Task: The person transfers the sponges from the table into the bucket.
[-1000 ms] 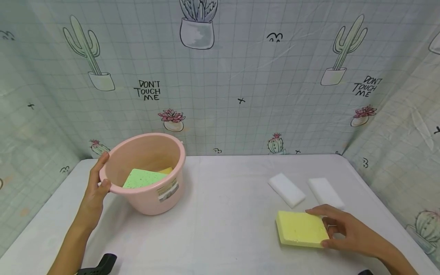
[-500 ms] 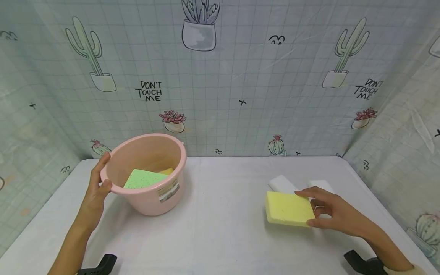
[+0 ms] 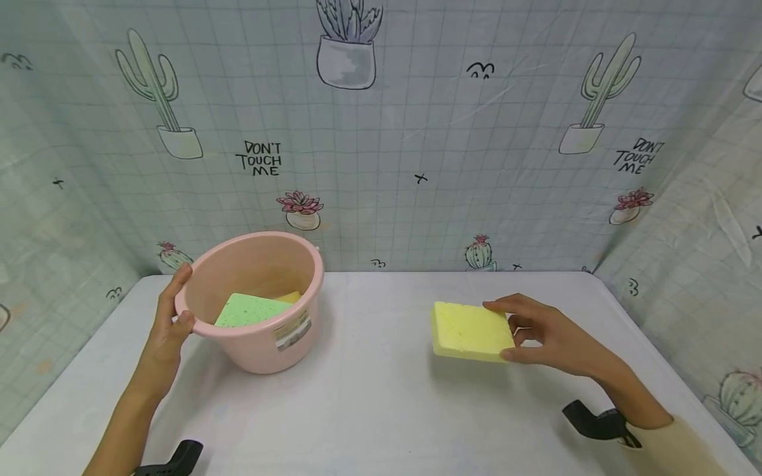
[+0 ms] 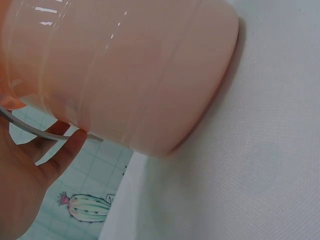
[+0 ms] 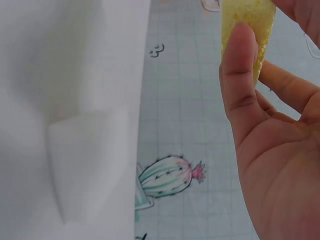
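Note:
At the left of the head view, my left hand (image 3: 162, 340) grips the rim of a pink basin (image 3: 247, 347), thumb outside. A speckled green sponge (image 3: 250, 311) and a yellow piece (image 3: 289, 297) lie inside the basin. The left wrist view shows the hand (image 4: 27, 180) beside the basin's outer wall (image 4: 145, 75). My right hand (image 3: 553, 337) pinches a yellow sponge (image 3: 470, 332) by its right end, held above the table. In the right wrist view, the thumb of this hand (image 5: 280, 155) presses against the sponge (image 5: 245, 12).
A white block (image 5: 87, 167) lies on the table in the right wrist view; it cannot be made out in the head view. A patterned curtain (image 3: 381, 145) stands behind the white table (image 3: 369, 396) and along both sides. Black wrist mounts show near both forearms.
My right hand has lifted the yellow sponge and carried it left and away from the table's front. The left hand and the basin stay in place.

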Available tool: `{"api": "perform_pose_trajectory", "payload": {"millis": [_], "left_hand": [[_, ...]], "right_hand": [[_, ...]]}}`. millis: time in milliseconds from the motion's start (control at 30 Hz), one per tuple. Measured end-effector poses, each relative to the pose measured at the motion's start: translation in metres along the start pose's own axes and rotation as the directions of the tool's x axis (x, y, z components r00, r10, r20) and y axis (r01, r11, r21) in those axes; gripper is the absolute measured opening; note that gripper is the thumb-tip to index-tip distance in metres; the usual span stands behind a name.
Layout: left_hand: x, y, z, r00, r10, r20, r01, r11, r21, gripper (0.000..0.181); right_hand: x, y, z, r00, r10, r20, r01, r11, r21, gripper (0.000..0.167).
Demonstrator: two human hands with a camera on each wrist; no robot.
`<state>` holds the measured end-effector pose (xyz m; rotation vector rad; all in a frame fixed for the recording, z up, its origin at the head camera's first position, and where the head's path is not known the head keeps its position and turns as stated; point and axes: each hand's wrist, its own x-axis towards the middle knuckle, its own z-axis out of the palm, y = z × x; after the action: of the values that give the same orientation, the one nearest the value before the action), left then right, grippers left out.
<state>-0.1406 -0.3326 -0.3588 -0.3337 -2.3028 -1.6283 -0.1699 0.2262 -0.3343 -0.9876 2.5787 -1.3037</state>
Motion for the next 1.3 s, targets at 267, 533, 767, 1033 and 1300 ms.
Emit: {"api": "perform_pose_trajectory", "payload": {"millis": [267, 533, 767, 1033, 1300], "left_hand": [[0.0, 0.0, 0.001, 1.0, -0.004, -0.014, 0.004, 1.0, -0.021, 0.06], [0.0, -0.004, 0.001, 1.0, 0.022, 0.003, -0.022, 0.999, -0.026, 0.06], [-0.001, -0.003, 0.002, 1.0, 0.028, -0.012, -0.028, 1.0, -0.009, 0.059], [0.0, -0.003, 0.0, 1.0, 0.013, -0.009, -0.013, 1.0, 0.019, 0.06], [0.0, -0.002, 0.0, 1.0, 0.014, -0.007, -0.014, 1.0, 0.023, 0.06]], "right_hand": [[0.031, -0.015, 0.004, 1.0, -0.004, 0.014, 0.003, 0.999, 0.032, 0.063], [0.062, -0.032, 0.004, 0.998, -0.022, 0.052, 0.019, 0.998, 0.063, 0.064], [0.086, -0.047, 0.013, 0.996, -0.068, 0.055, 0.062, 0.992, 0.112, 0.062], [0.116, -0.062, 0.029, 0.998, -0.031, 0.051, 0.019, 0.976, 0.218, 0.062], [0.146, -0.078, 0.037, 0.997, 0.005, 0.076, -0.022, 0.974, 0.227, 0.063]]}}
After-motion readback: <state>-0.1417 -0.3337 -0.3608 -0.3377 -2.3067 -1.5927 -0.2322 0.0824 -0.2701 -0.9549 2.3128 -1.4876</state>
